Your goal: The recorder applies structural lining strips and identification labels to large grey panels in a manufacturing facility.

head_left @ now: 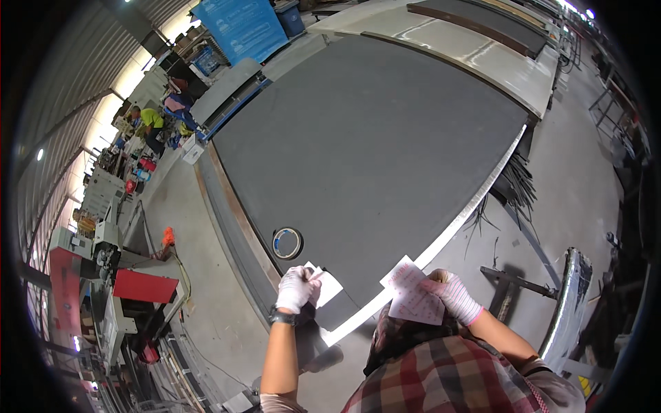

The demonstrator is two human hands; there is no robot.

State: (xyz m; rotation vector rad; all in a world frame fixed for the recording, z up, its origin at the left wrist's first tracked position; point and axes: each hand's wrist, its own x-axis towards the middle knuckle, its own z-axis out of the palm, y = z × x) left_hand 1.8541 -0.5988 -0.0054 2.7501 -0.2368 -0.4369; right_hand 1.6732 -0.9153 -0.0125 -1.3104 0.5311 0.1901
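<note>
My left hand [296, 289], in a white knit glove, pinches a small white paper [330, 288] over the near left corner of a wide dark grey sheet [365, 151]. In my right hand [452, 292], gloved with pinkish stripes, is a larger white paper [416, 303] with reddish handwriting. That paper hangs over the sheet's pale near edge [365, 316], in front of my checked clothing. A roll of tape [287, 244] lies flat on the sheet, just beyond my left hand. Part of the small paper is hidden by my left fingers.
Dark strips [513, 182] hang off the sheet's right side. A metal stand with a wrapped bar [568, 296] is at the lower right. Red-panelled machinery [144, 286] stands on the left. Further back, a person in a yellow-green top [150, 120] bends over beside another person.
</note>
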